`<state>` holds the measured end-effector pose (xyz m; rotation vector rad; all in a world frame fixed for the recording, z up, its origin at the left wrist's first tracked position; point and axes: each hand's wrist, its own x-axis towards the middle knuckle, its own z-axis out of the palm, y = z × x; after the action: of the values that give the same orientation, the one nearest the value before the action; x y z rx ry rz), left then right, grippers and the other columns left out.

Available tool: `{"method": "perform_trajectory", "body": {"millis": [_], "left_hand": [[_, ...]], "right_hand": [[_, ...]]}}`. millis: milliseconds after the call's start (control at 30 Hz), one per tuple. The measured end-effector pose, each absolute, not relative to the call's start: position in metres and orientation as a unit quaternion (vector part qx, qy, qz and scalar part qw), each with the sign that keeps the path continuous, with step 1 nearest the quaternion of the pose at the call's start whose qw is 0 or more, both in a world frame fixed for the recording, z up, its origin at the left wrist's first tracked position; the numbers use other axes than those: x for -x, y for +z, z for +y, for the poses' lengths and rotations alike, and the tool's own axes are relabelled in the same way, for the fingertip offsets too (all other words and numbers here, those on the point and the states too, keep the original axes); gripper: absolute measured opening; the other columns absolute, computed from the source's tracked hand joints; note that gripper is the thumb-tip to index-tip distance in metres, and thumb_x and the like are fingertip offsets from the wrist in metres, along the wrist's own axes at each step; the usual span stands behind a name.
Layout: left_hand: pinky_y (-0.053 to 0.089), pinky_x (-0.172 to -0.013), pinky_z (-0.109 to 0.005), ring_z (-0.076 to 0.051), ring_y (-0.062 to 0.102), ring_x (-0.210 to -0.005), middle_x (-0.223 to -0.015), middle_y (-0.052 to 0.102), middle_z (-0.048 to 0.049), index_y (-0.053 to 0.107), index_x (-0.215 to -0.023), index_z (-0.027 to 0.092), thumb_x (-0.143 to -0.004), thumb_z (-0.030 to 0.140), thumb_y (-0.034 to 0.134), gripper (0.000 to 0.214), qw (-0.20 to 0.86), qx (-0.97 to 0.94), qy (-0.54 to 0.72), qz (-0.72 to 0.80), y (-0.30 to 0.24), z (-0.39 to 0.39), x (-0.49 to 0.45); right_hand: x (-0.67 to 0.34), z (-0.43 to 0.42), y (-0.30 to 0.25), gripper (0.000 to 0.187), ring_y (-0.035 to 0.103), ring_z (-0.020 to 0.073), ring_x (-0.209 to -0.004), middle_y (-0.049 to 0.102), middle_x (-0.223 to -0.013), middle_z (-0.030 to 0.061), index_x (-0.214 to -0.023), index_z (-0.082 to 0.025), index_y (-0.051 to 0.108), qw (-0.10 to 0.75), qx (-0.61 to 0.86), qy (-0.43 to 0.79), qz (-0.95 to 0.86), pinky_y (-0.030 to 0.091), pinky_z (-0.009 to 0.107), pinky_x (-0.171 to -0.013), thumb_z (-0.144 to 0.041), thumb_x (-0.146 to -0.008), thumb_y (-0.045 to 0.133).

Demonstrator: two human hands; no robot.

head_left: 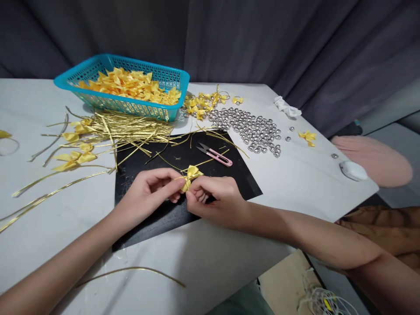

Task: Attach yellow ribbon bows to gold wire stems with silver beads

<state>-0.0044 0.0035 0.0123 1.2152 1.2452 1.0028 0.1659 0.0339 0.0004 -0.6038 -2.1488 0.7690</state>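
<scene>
Between my two hands, above the black mat, is a small yellow ribbon bow with a thin gold strip across it. My left hand pinches the bow's left side between thumb and fingers. From the right, my right hand is closed with its fingertips at the bow's lower right edge; whether they grip the ribbon or the gold strip is hidden. Pink-handled thread snips lie on the mat just beyond my hands. Gold twist ties are heaped at the mat's far left.
A blue basket of yellow bows stands at the back left. Silver heart-shaped beads are spread right of the mat. Loose bows lie at left. A white case sits near the table's right corner, and a single gold tie lies in front.
</scene>
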Motion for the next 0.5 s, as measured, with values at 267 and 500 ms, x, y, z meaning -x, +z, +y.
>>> {"method": "perform_trajectory", "body": {"millis": [267, 500], "left_hand": [[0.042, -0.051, -0.013, -0.006, 0.052, -0.051, -0.053, 0.061, 0.0051, 0.069, -0.064, 0.017, -0.071, 0.023, 0.069, 0.009, 0.539, -0.510, 0.423, 0.519, 0.0118, 0.0042, 0.0036], [0.043, -0.054, -0.013, -0.007, 0.055, -0.055, -0.056, 0.062, 0.0043, 0.070, -0.069, 0.019, -0.078, 0.026, 0.062, 0.014, 0.546, -0.516, 0.433, 0.498, 0.0081, 0.0040, 0.0058]], "right_hand": [[-0.1652, 0.0345, -0.0011, 0.014, 0.043, 0.0016, -0.047, 0.049, -0.054, -0.0053, -0.063, -0.014, 0.051, 0.383, 0.234, 0.313, -0.837, 0.038, 0.012, -0.049, -0.006, -0.073, 0.053], [-0.1653, 0.0348, -0.0012, 0.013, 0.044, 0.0016, -0.048, 0.049, -0.054, -0.0049, -0.062, -0.014, 0.052, 0.386, 0.238, 0.313, -0.835, 0.039, 0.012, -0.049, -0.006, -0.073, 0.054]]}}
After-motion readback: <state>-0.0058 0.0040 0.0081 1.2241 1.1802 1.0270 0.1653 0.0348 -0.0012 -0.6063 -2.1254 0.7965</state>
